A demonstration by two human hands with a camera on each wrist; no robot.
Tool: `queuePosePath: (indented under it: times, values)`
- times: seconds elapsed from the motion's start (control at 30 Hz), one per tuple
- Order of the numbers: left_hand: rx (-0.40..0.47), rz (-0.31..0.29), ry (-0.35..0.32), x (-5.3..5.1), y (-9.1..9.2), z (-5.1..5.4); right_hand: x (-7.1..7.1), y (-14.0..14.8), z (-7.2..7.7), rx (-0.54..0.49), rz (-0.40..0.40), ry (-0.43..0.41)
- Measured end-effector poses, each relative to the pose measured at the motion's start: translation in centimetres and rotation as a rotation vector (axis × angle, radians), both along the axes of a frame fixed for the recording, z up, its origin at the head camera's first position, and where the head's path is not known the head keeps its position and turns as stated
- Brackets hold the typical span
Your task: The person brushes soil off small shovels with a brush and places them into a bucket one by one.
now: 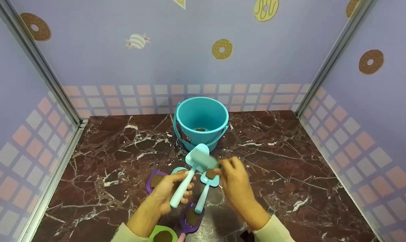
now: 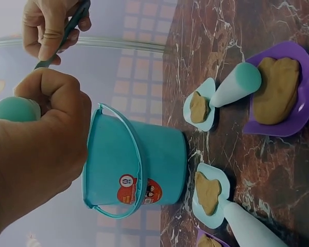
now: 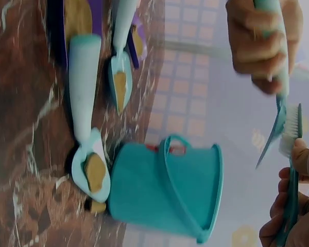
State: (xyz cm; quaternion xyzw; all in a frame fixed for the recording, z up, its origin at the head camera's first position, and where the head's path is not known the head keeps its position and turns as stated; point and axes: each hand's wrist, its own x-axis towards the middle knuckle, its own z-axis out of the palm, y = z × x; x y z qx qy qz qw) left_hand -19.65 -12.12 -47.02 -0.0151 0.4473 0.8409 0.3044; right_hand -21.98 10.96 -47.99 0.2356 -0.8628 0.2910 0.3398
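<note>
My left hand (image 1: 169,192) grips the pale teal handle of a toy shovel (image 1: 180,191), its light blue blade held up in front of the bucket. In the right wrist view the blade (image 3: 276,129) shows nearly edge-on. Beside it, my right hand (image 1: 237,184) holds a small teal brush (image 3: 294,180) with white bristles. The bristles lie against the blade or very near it. In the head view the brush is blurred over the blade. Below the hands lies another light blue shovel (image 1: 203,196) with a brown lump on its blade.
A turquoise bucket (image 1: 203,131) with a handle stands behind the hands, something brown at its bottom. Purple shovels (image 1: 191,218) (image 2: 283,51), a green one (image 1: 171,232) and another light blue one (image 2: 213,194) lie on the marbled surface, bearing brown, clay-like lumps. Patterned walls enclose the table.
</note>
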Motion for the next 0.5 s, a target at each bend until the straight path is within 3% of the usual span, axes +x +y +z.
queuePosePath:
  times: [0.13, 0.23, 0.37, 0.5]
  values:
    - [0.006, -0.024, 0.032, 0.0, -0.1, 0.0, -1.6, 1.0, 0.3, -0.025, -0.086, -0.039]
    - [0.008, -0.034, 0.038, 0.1, -0.1, 0.0, -2.1, 1.4, 0.5, -0.039, -0.104, -0.053]
    - [0.002, -0.024, 0.014, 0.1, -0.2, 0.0, -1.3, 1.0, 1.0, -0.044, -0.079, -0.033]
    - [0.007, -0.008, -0.014, 0.1, -0.4, -0.1, 0.3, -0.2, 1.3, -0.005, 0.024, 0.004]
